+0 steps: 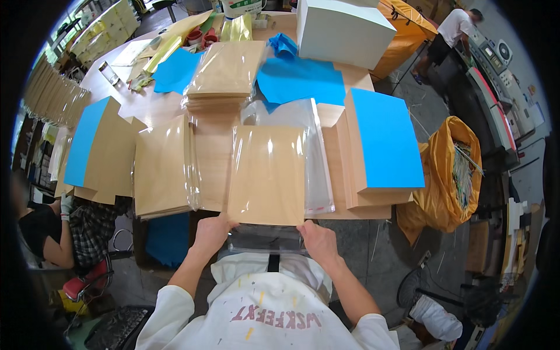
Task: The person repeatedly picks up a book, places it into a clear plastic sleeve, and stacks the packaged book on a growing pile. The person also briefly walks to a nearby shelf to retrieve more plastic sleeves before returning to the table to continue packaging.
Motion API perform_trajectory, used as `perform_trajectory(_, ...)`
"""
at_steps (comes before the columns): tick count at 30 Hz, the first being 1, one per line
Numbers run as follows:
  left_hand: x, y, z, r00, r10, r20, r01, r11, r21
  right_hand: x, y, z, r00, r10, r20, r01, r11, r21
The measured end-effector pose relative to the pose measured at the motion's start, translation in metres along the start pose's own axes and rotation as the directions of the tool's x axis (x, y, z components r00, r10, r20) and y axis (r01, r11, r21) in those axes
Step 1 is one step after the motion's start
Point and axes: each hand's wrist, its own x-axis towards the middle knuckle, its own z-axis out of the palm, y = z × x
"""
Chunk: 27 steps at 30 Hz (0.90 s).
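A tan paper pack (267,175) sits inside a clear plastic bag (268,238) at the table's front edge, and the bag's loose end hangs below the paper. My left hand (211,234) pinches the near left corner, thumb and fingers closed. At the near right corner my right hand (321,239) grips likewise. Under and beside the pack lies a pile of clear bags (322,169). To the left is a stack of bagged tan packs (163,166). Farther back rises another bagged stack (227,70). On the right stands tan paper topped with a blue sheet (388,140).
More tan paper with a blue cover (96,146) stands at far left, near a seated person in a glove (67,204). Blue sheets (300,81) and a white box (344,35) lie behind. An orange sack (449,175) stands right; another person (458,29) bends beyond.
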Motion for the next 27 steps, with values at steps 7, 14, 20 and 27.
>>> perform_trajectory(7,-0.007,0.001,0.026,0.997,-0.030,-0.077,0.032,0.999,0.029,-0.003,-0.004,-0.002,0.972,-0.112,-0.209,0.139,0.984,0.116)
perform_trajectory(14,-0.005,0.003,0.031,0.982,-0.025,-0.186,0.023,1.000,-0.015,-0.001,0.005,0.010,0.985,-0.091,-0.145,0.105,0.991,0.088)
perform_trajectory(20,-0.004,0.006,0.014,0.997,-0.004,-0.075,-0.013,0.975,-0.221,0.000,-0.005,-0.006,0.994,-0.053,-0.091,0.057,0.998,0.036)
perform_trajectory(27,0.002,-0.004,0.036,0.955,-0.240,0.172,0.295,0.795,-0.531,0.000,-0.002,-0.005,0.989,0.119,0.090,-0.144,0.922,0.361)
